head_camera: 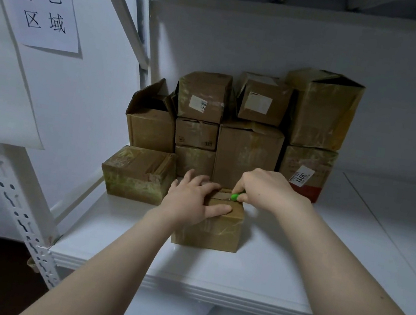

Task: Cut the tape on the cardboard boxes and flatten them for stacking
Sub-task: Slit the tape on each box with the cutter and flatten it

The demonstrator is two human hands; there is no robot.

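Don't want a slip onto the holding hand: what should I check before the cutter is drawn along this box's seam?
1. Small cardboard box flat on the white shelf: ok.
2. Left hand presses on its top: ok.
3. Right hand grips the green cutter at the top seam: ok.
4. Fingers of the left hand clear of the cutter: not ok, right beside it.
5. Blade extended: cannot tell.

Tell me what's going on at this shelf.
A person is cutting open a small cardboard box at the front of a white shelf. The left hand presses flat on its top while the right hand grips a green cutter at the top seam. A pile of other boxes stands behind, none flattened.
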